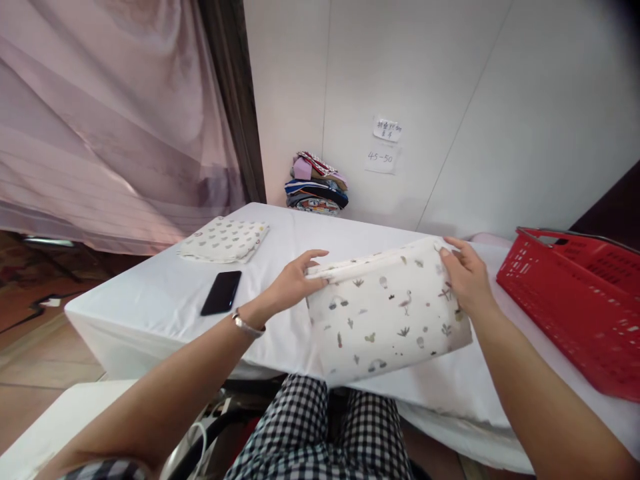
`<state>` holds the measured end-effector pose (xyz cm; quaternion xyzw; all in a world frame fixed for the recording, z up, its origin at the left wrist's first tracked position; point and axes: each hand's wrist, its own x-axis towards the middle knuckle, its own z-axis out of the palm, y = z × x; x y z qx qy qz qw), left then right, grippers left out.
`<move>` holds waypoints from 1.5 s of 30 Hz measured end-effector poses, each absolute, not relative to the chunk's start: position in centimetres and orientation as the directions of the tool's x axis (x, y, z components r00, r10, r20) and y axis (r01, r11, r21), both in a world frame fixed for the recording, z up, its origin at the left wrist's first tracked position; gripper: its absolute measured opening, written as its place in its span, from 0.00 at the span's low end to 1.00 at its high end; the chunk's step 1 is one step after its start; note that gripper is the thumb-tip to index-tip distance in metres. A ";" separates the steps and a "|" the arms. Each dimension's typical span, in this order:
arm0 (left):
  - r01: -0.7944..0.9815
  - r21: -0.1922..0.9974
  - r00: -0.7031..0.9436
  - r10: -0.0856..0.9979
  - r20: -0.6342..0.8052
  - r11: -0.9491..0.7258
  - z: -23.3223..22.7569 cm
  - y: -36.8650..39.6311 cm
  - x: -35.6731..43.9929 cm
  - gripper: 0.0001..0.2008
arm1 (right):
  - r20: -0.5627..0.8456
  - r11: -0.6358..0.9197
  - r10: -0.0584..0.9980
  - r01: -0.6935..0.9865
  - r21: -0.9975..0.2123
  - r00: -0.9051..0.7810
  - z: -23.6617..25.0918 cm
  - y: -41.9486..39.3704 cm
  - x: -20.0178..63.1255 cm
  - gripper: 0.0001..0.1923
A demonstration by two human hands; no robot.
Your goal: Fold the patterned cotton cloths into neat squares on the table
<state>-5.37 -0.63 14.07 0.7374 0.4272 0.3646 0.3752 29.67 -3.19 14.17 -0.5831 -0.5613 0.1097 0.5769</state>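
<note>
1. Cloth [385,313]: white, small printed plants and birds; folded into a flat rectangle.
2. Pose: tilted, far edge raised, near edge overhanging the table's front edge.
3. Location: 6 o'clock of the table, centre-right in view.

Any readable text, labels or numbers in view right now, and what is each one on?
"45-50": handwritten on the lower paper note on the wall.
Upper paper note: handwritten characters, too small and blurred to read.
No text shows on the phone, the red basket or the folded printed cloth.
</note>
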 end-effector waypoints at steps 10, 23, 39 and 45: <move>0.546 0.813 -0.050 0.976 -0.210 0.203 2.2 5.1 -5.0 0.30 | 0.087 -0.170 0.950 0.732 -0.660 0.299 3.1 4.6 27.9 0.18; 0.717 0.673 -0.182 0.981 -0.071 0.182 0.1 4.6 -3.7 0.22 | -0.025 -0.281 0.953 0.850 -0.445 0.302 0.3 7.1 26.1 0.22; 0.716 0.679 -0.218 0.976 -0.001 0.161 -0.6 4.5 -3.7 0.19 | 0.166 0.086 0.985 0.967 -0.240 -0.046 1.1 5.6 21.1 0.27; 0.699 0.695 -0.233 0.973 -0.001 0.168 -0.8 4.6 -3.8 0.19 | -0.009 0.445 0.888 0.865 -0.230 -0.459 0.6 5.1 16.2 0.35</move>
